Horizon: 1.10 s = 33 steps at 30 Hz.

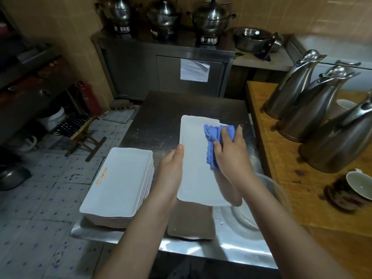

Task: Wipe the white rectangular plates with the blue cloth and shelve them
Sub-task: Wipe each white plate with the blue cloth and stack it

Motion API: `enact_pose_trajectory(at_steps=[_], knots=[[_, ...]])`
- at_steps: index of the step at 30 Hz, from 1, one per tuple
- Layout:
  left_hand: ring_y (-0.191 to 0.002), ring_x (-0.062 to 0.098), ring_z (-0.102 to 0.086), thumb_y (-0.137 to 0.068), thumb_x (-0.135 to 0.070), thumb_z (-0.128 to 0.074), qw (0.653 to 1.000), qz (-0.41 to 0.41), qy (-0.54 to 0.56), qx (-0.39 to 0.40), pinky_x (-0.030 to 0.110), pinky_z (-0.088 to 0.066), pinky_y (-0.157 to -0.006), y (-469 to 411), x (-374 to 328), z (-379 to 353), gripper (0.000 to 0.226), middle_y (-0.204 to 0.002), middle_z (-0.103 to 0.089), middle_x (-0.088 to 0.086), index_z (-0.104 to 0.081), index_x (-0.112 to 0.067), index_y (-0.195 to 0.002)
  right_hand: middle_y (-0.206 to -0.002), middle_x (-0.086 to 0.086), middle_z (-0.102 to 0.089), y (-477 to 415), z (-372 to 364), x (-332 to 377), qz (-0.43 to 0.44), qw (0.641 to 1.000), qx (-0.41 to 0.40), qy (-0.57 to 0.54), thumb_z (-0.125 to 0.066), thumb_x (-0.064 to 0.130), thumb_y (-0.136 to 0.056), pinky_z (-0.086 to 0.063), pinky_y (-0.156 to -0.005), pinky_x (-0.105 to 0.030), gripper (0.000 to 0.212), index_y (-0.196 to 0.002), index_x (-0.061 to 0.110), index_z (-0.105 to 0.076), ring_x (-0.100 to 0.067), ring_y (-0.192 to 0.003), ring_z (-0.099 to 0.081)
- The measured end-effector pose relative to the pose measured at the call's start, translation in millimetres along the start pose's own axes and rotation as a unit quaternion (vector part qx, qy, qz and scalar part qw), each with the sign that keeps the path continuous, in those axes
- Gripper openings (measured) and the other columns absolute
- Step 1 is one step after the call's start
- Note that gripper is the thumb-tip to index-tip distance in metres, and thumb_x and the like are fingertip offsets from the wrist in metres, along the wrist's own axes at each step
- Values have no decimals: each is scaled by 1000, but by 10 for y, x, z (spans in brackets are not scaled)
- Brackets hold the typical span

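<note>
A white rectangular plate [196,164] is held above the steel table [153,121]. My left hand [171,170] grips its left edge, thumb on top. My right hand [229,156] holds the bunched blue cloth [214,135] and presses it on the plate's far right part. A stack of several white rectangular plates [118,182] sits on the table's left front corner, with an orange logo on the top one.
A clear bowl [275,190] sits at the table's right front. To the right, a wooden counter [285,162] carries three steel jugs [314,105] and cups [358,186]. Steel pots [209,19] stand on a cabinet behind. A folding stool [84,133] stands on the tiled floor at left.
</note>
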<state>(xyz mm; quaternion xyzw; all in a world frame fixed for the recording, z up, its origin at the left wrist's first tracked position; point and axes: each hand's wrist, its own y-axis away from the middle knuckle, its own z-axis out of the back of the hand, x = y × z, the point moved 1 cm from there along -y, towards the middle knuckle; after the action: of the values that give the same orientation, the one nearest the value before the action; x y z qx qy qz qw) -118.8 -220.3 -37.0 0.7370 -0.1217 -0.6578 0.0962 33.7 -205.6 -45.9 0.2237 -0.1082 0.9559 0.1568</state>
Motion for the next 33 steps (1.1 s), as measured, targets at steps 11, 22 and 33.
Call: enact_pose_trajectory(at_steps=[11,22,33], knots=[[-71,11,-70,-97,-43,-40,999,12,-48,-6,22,-55,-57,-14,156,-13,33,-78,-73,-10,-65,-26,-82,-146,-13,-28,307,-156,-166,-12,994,46,-95,-37,26,-98,-34,-101,-35,49,-146,18,-30,-32,-129,-34],[-58,5,-68,-96,-45,-40,1000,6,-14,-25,17,-50,-46,-90,149,101,35,-65,-70,-17,-65,-29,-79,-115,5,-34,509,-351,-248,29,996,18,-83,-36,34,-99,-29,-55,-11,38,-136,27,-34,-1,-67,-41],[-72,8,-71,-98,-38,-42,1000,18,-14,3,20,-52,-55,-45,474,231,34,-78,-74,-10,-70,-26,-83,-114,-7,-48,172,-107,-375,-13,993,-105,-56,-59,20,-90,-45,-74,-32,42,-131,15,-50,-19,-88,-52]])
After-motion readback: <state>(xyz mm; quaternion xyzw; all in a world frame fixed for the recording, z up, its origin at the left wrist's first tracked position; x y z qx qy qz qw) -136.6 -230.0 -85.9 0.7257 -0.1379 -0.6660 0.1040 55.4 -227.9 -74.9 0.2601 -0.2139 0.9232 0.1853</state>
